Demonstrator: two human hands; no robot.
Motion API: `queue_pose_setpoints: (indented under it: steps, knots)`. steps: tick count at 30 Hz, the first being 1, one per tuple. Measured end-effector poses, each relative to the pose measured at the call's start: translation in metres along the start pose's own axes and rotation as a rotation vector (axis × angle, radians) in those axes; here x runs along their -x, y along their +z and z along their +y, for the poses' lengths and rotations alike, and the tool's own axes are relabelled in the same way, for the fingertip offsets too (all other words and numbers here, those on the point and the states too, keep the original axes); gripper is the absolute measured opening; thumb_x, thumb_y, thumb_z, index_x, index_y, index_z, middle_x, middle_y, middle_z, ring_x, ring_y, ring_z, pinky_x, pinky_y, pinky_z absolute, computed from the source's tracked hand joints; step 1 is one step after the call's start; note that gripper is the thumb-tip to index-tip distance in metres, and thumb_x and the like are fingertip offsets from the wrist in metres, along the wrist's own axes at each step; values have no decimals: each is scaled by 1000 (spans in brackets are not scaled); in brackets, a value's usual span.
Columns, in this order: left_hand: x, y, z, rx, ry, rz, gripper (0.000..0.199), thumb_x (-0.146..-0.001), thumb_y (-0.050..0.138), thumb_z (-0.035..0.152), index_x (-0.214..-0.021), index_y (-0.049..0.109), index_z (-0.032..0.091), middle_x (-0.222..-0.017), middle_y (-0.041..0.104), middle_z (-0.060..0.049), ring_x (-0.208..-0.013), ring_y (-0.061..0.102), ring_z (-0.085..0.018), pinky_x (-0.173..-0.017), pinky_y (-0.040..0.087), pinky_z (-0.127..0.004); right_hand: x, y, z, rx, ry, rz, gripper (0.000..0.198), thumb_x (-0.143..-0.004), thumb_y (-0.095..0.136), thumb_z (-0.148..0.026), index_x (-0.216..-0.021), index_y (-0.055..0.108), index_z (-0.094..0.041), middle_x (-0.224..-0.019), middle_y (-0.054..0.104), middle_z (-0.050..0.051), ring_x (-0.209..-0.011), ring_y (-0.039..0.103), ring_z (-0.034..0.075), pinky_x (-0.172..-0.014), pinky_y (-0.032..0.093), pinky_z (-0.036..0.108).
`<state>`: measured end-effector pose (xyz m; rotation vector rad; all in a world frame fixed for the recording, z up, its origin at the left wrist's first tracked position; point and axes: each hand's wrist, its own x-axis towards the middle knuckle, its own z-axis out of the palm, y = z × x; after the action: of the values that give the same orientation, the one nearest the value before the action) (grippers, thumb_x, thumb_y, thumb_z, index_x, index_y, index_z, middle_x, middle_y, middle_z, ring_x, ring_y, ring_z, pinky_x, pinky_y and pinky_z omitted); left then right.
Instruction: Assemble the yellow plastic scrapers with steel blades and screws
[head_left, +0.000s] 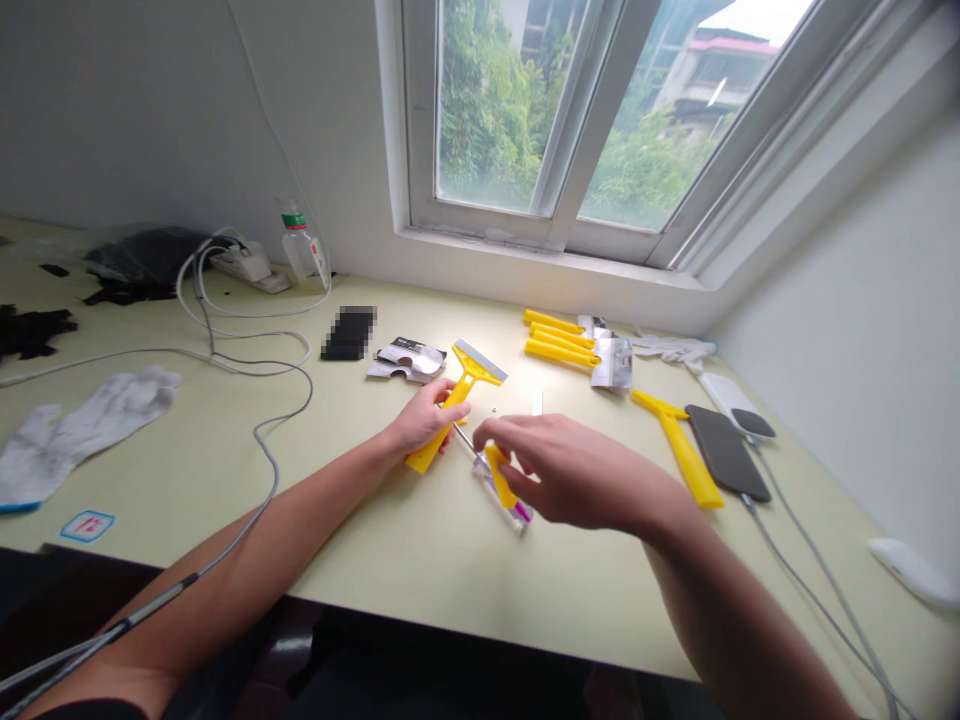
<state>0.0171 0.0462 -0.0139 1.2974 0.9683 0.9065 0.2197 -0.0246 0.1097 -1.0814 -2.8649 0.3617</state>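
Observation:
My left hand [418, 420] is wrapped round the handle of a yellow scraper [470, 371], whose metal blade points up and away. Close beside it, my right hand [574, 468] pinches a short yellow piece [500, 480] between thumb and fingers. A thin metal shaft [464, 437] runs from near the scraper handle toward a clear and purple handle [521, 512] under my right hand, like a screwdriver. Whether my right hand also grips that tool is hidden. Beyond it lie a small screw or nut [493, 409] and a thin blade [538, 402].
Several yellow scrapers [562, 340] lie at the back near the window. Another yellow scraper [686, 455] rests by a dark phone [726, 455] on the right. Cut cards [409, 360], a plastic bottle [304, 250], white gloves [86, 425] and a looping cable [281, 412] occupy the left.

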Motion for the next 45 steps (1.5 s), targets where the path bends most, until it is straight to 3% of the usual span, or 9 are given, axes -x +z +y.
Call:
queue_pose_setpoints:
  steps: [5,11,15,19,25,32,45]
  knots:
    - [3,3,5,-1,-24,15,44,-79,73,42,-108,52,17,-87,59,-1,-40,52,-5,-35,45,-21,16,-27,41,-41,132,235,47,-83,51,-17,-127,60,-29,-102,70,4,-85,65,17,-76,48,29]
    - [3,6,4,-15,-70,13,40,-79,72,39,-105,51,19,-90,56,-2,-42,52,-6,-34,45,-22,12,-30,93,-214,246,349,23,-82,54,-26,-93,74,-21,-96,69,7,-85,66,18,-75,53,30]
    - [3,5,2,-31,-52,-6,36,-82,69,39,-106,51,19,-93,55,-2,-42,52,-6,-35,46,-23,5,-21,108,-275,344,387,21,-80,63,-36,-87,72,-20,-92,70,6,-80,66,18,-70,53,30]
    - [6,7,4,-65,-45,-12,36,-82,69,39,-106,52,20,-91,54,-1,-43,53,-7,-35,46,-23,-1,-15,110,-387,390,387,24,-80,65,-40,-87,69,-18,-81,71,5,-71,66,16,-64,52,29]
    - [9,11,3,-90,-38,-56,39,-81,71,43,-107,53,20,-77,54,2,-41,53,-8,-35,45,-22,-17,2,107,-413,377,453,26,-81,64,-36,-97,73,-18,-88,74,6,-77,69,17,-69,55,30]
    - [15,16,4,-147,-8,-71,40,-81,70,45,-109,56,21,-100,61,-4,-42,54,-6,-35,45,-21,-32,21,99,-460,351,452,29,-82,62,-29,-108,71,-18,-84,74,5,-76,70,17,-72,56,30]
    - [19,21,3,-165,0,-90,38,-82,69,43,-110,56,21,-99,61,-3,-42,54,-6,-35,45,-19,-38,29,87,-433,354,421,22,-83,61,-27,-100,74,-19,-78,74,3,-67,68,14,-61,51,24]
